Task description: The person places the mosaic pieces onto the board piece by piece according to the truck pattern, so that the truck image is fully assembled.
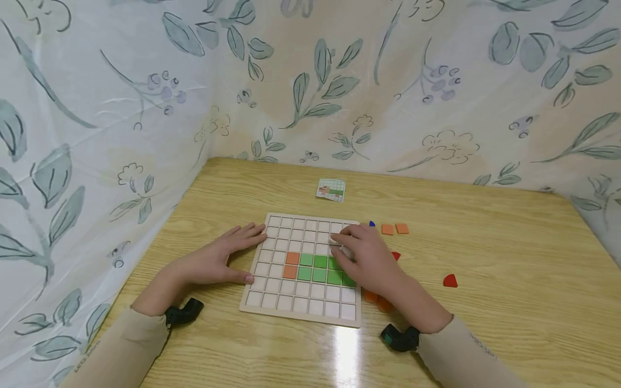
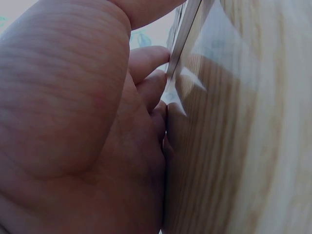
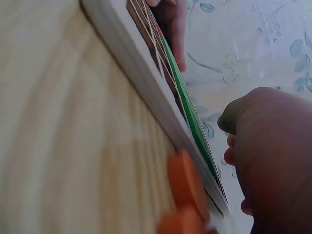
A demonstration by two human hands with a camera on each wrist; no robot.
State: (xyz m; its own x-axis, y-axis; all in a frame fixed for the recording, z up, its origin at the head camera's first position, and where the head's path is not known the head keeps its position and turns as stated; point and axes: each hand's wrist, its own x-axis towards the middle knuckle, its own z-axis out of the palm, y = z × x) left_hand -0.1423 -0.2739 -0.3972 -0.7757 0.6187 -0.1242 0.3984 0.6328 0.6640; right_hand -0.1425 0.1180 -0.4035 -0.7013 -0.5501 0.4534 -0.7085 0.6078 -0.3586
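A square wooden grid board [image 1: 286, 304] lies on the table. Two orange square tiles [image 1: 292, 258] sit in its middle, one above the other. Right of them, light green tiles [image 1: 306, 260] and darker green tiles [image 1: 321, 262] fill two rows. My left hand [image 1: 211, 262] rests at the board's left edge, its fingers extended and thumb apart at the rim. Over the right side of the board is my right hand [image 1: 368, 258], fingers loosely bent and partly covering green tiles. In the right wrist view, a gap separates the thumb [image 3: 234, 114] from the board; nothing shows in its grasp.
Behind the board lies a small picture card [image 1: 331, 190]. To the right are two orange squares [image 1: 394, 229], a blue piece [image 1: 372, 223], a red piece [image 1: 396, 256] and a red quarter-round [image 1: 450, 281]. Rounded orange pieces [image 1: 385, 305] lie by the board's right edge. Patterned cloth [image 1: 310, 81] hangs behind.
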